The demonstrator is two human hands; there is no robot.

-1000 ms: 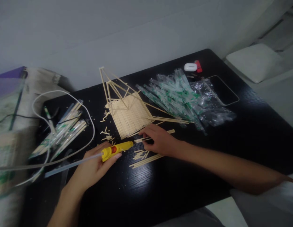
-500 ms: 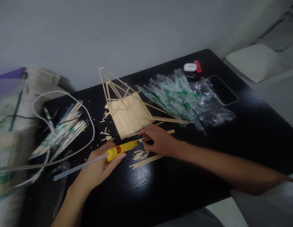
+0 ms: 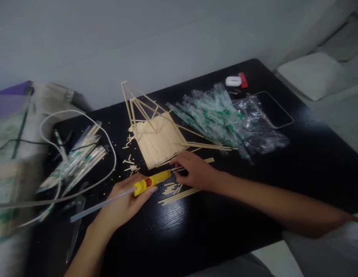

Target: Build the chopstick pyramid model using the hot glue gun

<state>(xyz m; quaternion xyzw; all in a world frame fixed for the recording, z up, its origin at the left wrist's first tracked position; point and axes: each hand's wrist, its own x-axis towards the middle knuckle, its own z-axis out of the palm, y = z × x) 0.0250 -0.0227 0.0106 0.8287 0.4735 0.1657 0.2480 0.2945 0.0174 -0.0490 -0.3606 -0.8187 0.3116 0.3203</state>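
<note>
Head view: left hand (image 3: pixel 122 204) closed around yellow glue gun (image 3: pixel 151 180), nozzle pointing right at thin stick (image 3: pixel 178 169) pinched in right hand (image 3: pixel 196 172), near centre of black tabletop (image 3: pixel 225 231). Loose sticks (image 3: pixel 176 193) lay just near of the hands. Stick frame (image 3: pixel 156 136) stood just beyond. Plastic packets (image 3: pixel 222 119) lay far right, white cable (image 3: pixel 81 154) left.

A home room: a black table (image 3: pixel 311 169) stands beside a pale sofa cushion (image 3: pixel 311 75) and bare wall (image 3: pixel 138 38).
</note>
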